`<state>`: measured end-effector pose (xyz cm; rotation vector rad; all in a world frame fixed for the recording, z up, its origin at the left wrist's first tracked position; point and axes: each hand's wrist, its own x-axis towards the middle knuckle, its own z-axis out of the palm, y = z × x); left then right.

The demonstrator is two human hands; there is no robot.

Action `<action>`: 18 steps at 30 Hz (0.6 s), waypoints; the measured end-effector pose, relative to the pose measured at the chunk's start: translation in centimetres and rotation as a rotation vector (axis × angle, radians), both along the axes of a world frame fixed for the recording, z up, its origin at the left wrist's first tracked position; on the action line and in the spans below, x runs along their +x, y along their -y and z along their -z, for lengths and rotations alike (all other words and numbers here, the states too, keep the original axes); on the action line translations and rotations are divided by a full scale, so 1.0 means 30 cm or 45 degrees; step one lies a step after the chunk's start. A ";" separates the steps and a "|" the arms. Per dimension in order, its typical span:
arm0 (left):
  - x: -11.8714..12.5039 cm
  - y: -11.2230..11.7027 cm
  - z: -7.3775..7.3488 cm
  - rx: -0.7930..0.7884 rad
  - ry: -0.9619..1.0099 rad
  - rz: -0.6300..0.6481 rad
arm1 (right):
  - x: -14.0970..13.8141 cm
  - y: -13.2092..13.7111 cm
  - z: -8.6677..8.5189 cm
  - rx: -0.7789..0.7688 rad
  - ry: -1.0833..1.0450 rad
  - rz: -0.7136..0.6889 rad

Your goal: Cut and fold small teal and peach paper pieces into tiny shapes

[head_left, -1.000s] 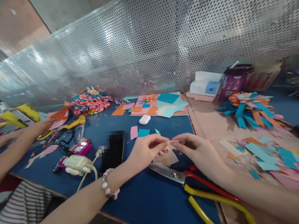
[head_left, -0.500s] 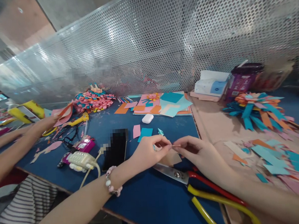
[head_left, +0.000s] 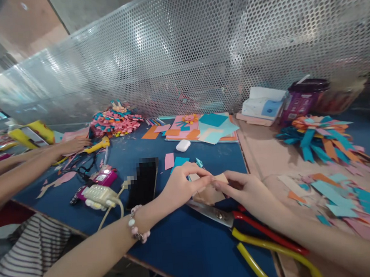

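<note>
Between my fingertips is a small piece of tan paper [head_left: 221, 178]. My left hand [head_left: 188, 184] pinches its left edge, and my right hand [head_left: 238, 185] grips its right side between thumb and fingers. Another tan sheet [head_left: 210, 195] lies on the blue table just below my hands. Scissors [head_left: 219, 215] with red and yellow handles rest beneath my right forearm, their blades pointing left. Near my left hand are a teal paper square [head_left: 180, 161], a pink paper piece [head_left: 169, 160] and a small folded light-blue piece [head_left: 199, 162].
A black phone [head_left: 143, 185], a white power strip [head_left: 101, 196] and a yellow glue gun [head_left: 100, 145] lie to the left. A co-worker's hand [head_left: 75, 145] is beyond them. Coloured papers [head_left: 216, 132] sit at the back; paper scraps [head_left: 335, 196] and a purple cup [head_left: 304, 100] stand right.
The tan paper between my fingers has turned from edge-on to show its flat face. The co-worker's hand has lowered to the papers on the left.
</note>
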<state>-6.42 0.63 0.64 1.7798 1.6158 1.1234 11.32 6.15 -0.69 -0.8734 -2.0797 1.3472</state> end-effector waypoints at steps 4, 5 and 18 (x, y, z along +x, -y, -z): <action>0.011 0.009 -0.011 0.005 -0.022 0.024 | 0.001 0.003 -0.005 -0.026 0.004 -0.007; 0.012 0.011 -0.015 0.000 -0.024 0.029 | 0.001 0.004 -0.005 -0.055 -0.009 -0.020; 0.020 0.022 -0.011 0.072 -0.054 0.032 | 0.006 0.001 -0.012 -0.141 -0.034 -0.075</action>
